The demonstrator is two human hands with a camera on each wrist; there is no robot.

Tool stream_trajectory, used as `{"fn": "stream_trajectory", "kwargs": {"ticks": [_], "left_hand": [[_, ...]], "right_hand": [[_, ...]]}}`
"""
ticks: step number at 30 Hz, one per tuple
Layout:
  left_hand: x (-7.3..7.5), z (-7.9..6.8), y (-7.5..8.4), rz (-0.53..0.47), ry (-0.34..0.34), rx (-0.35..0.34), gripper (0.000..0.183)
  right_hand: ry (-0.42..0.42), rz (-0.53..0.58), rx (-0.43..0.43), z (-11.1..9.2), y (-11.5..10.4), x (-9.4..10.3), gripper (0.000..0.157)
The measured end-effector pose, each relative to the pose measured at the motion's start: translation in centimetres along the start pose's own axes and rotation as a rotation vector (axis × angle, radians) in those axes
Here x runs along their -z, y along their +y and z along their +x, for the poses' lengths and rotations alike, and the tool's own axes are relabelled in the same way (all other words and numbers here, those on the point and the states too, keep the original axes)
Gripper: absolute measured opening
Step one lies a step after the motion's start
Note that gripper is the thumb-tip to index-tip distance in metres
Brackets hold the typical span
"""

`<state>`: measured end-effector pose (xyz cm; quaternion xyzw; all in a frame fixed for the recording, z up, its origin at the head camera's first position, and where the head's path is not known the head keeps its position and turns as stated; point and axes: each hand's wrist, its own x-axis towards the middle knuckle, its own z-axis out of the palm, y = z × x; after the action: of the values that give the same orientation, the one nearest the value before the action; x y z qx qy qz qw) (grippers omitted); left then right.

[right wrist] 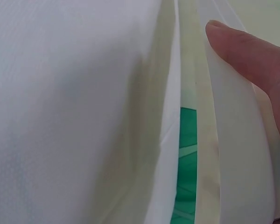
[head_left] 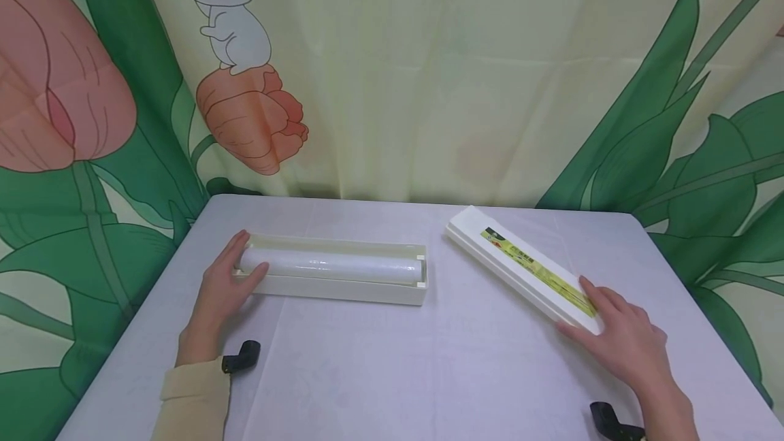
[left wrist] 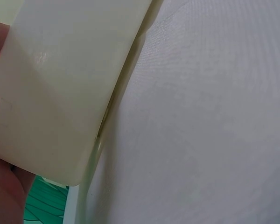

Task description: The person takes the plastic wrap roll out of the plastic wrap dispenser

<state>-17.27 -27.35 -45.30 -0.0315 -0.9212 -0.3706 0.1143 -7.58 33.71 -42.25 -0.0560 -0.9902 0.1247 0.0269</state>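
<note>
A long white dispenser box (head_left: 343,289) stands uncovered on the table, left of the middle. Inside it lies a roll of cling film (head_left: 333,265). My left hand (head_left: 223,289) grips the box's left end, thumb at the front rim and fingers around the far side. In the left wrist view, the box's smooth wall (left wrist: 70,84) fills the upper left. To the right is the long white lid (head_left: 520,264), set at a slant, with a yellow-green label along its top. My right hand (head_left: 631,332) holds its near end, and the right wrist view shows the thumb (right wrist: 242,51) against its side.
A white cloth covers the table (head_left: 367,366). Behind it hangs a curtain (head_left: 429,87) printed with leaves, tulips and a white animal. Black camera mounts, left (head_left: 243,356) and right (head_left: 609,420), sit at the wrists.
</note>
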Motion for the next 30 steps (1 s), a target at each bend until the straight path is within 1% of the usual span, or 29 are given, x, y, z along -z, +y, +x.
{"fn": "stream_trajectory", "kwargs": {"ticks": [5,14,18,25,28,30], "left_hand": [[0.1,0.0,0.0,-0.001,-0.004,0.002,0.077],[0.0,0.0,-0.1,-0.004,0.0,0.001,0.077],[-0.1,0.0,-0.1,0.001,0.004,-0.007,0.076],[-0.1,-0.1,-0.2,-0.003,0.007,-0.019,0.077],[0.0,-0.1,-0.1,-0.006,0.007,-0.018,0.077],[0.0,-0.1,0.0,-0.006,0.005,-0.016,0.077]], "right_hand": [[-0.026,-0.018,-0.018,-0.1,0.5,-0.1,0.101],[-0.071,-0.045,-0.062,-0.4,1.5,-0.3,0.102],[-0.075,-0.047,-0.088,-0.6,1.7,-0.4,0.102],[-0.057,-0.046,-0.117,-1.0,1.2,-0.6,0.101],[-0.079,-0.032,-0.146,-1.1,0.6,-0.7,0.102],[-0.12,-0.023,-0.171,-1.1,0.3,-0.8,0.103]]}}
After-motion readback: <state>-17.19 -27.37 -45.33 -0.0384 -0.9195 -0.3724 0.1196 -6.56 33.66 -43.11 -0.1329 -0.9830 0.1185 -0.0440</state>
